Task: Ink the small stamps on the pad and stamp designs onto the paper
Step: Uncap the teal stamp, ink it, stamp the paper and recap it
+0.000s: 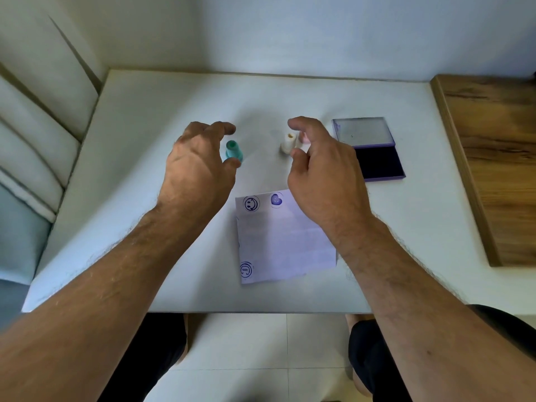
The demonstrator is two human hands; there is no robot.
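Two loose grips holding nothing, left hand [197, 161] beside teal stamp [233, 150], right hand [322, 172] beside cream stamp [289, 143]

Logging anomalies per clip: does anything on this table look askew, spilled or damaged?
Only small things. The paper lies slightly skewed to the table edge, its near edge uneven. Ink smears the open ink pad lid's left corner. The teal stamp and cream stamp stand upright.

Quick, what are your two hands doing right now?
Left hand: open, fingers loosely curled by the teal stamp, not gripping it.
Right hand: open, hovering by the white stamp, holding nothing.
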